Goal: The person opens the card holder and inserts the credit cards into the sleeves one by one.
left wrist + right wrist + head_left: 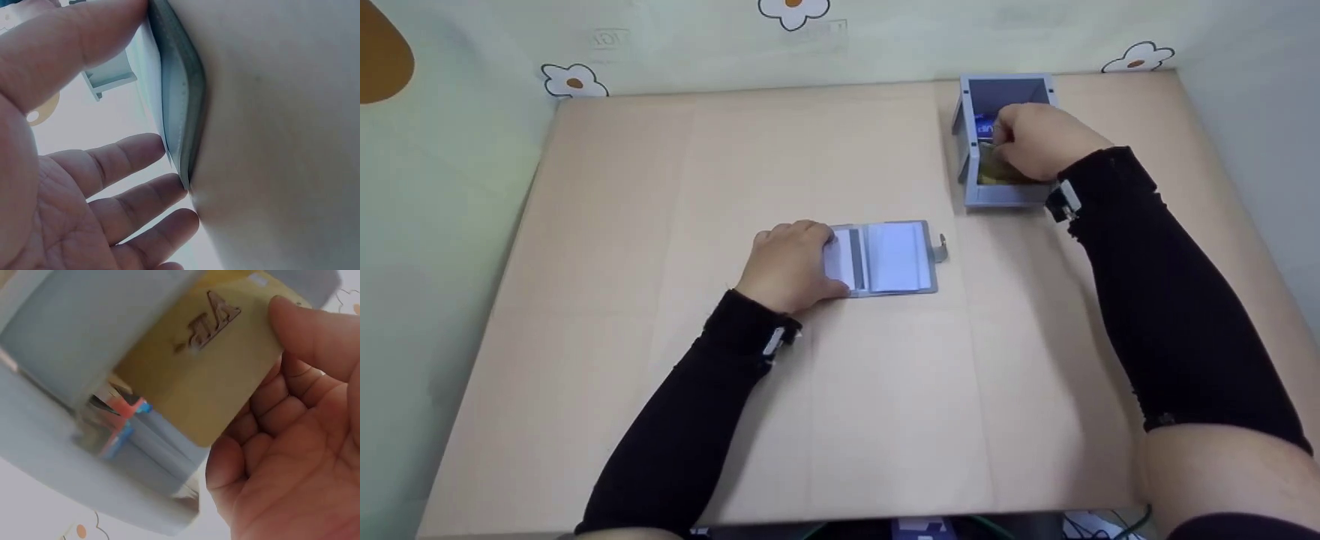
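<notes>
An unfolded grey card holder (898,256) with clear plastic sleeves lies on the table, its snap strap (940,248) pointing right. My left hand (791,262) holds its left part, thumb at the near edge and fingers at the far edge. In the left wrist view the fingertips (152,145) touch the cover's rim. Over at the back right, my right hand (1050,139) reaches into a grey open-topped box (1009,196). There it pinches a gold card with VIP lettering (225,382) between thumb and fingers, partly inside the box.
A blue card (984,126) shows inside the box, beside the right hand. The tan table (720,420) runs back to a wall with flower prints (575,79). Cables (1110,525) hang below the front edge at the right.
</notes>
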`<state>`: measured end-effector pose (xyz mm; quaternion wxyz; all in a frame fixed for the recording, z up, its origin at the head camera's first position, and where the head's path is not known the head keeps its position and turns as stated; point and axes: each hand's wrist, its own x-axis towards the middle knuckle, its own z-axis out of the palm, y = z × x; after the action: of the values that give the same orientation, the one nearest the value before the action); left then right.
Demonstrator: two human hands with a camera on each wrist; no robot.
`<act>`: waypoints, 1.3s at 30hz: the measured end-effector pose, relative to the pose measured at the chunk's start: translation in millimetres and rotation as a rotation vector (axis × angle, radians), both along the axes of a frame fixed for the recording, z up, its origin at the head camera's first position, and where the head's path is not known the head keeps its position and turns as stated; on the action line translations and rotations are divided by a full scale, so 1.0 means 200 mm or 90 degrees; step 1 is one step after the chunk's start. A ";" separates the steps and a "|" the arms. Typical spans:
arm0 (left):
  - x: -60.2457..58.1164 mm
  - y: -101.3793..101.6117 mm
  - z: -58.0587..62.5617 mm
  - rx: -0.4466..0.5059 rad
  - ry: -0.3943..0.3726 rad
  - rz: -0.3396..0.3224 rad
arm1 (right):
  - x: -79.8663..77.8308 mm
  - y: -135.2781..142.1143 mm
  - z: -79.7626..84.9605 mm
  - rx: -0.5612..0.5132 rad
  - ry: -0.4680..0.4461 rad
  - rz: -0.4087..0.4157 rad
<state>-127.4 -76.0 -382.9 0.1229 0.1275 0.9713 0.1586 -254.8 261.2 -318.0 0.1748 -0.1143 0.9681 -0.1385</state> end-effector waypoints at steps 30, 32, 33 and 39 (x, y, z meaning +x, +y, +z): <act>-0.03 0.03 0.02 -0.009 -0.015 0.012 | 0.37 -0.41 -0.09 -0.419 -0.069 -0.134; -0.03 0.04 0.03 -0.010 -0.021 0.015 | 0.38 -0.44 -0.14 -0.408 -0.097 -0.114; -0.02 0.04 0.03 -0.010 -0.023 0.016 | 0.39 -0.46 -0.16 -0.401 -0.107 -0.106; -0.01 0.03 0.05 -0.014 -0.022 0.012 | 0.40 -0.51 -0.22 -0.350 -0.144 -0.077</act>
<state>-130.1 -70.3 -373.7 0.1395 0.1146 0.9719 0.1513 -174.0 159.9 -361.1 0.2358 -0.0834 0.8736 -0.4174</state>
